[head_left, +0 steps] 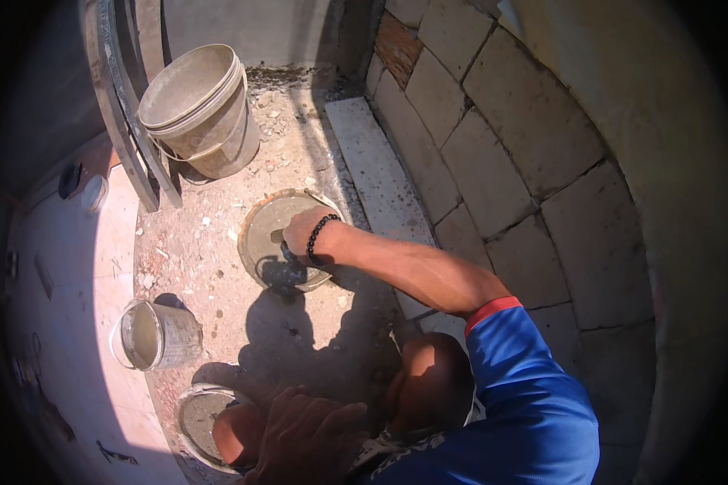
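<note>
My right hand [303,230], a black bead bracelet on its wrist, is closed round the dark handle of a trowel [278,237]. Its lower part is hidden in shadow and by the hand. Directly beneath lies a round bucket [246,257] of wet grey mortar [279,212]. My left hand [311,428] rests in shade over my knee, fingers stretched out and holding nothing. Beside that knee stands another bucket [188,436] with grey mix inside, partly covered by my leg.
A large stacked bucket [234,133] stands at the far left near leaning planks [117,105]. A small pail [179,335] lies tilted on the left. Rubble covers the ground [194,242]. A white slab [376,170] runs along the tiled wall [493,153] on the right.
</note>
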Available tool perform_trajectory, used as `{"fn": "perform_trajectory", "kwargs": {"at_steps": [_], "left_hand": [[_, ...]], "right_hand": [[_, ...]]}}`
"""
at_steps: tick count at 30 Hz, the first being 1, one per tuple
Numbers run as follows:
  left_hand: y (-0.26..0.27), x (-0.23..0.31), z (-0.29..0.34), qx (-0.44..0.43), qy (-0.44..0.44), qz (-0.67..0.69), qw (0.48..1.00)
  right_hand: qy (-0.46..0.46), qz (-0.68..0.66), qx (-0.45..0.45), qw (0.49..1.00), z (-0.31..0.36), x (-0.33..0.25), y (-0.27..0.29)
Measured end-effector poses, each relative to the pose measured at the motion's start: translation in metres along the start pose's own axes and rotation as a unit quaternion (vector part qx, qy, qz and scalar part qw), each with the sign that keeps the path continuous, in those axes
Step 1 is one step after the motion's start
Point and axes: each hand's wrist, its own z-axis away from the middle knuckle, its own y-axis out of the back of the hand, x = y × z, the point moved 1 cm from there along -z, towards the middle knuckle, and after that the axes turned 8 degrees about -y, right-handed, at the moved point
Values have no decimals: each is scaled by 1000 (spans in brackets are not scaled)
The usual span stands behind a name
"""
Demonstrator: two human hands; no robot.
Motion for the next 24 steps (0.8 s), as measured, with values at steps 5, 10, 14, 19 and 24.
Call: {"fn": "perform_trajectory", "kwargs": {"at_steps": [5, 10, 14, 19, 24], "left_hand": [[-63, -21, -43, 34, -61, 1, 998], [-61, -27, -22, -23, -1, -18, 1000], [-83, -27, -47, -36, -74, -8, 997], [-74, -29, -23, -13, -63, -21, 998], [-72, -37, -36, -56, -66, -57, 995]], "right_hand": [[-13, 43, -22, 999, -28, 26, -70], [-2, -8, -26, 1000, -2, -6, 27], [-46, 36, -24, 998, -40, 45, -122], [-52, 20, -76, 996, 1, 18, 6], [-58, 51, -39, 996, -18, 23, -97]]}}
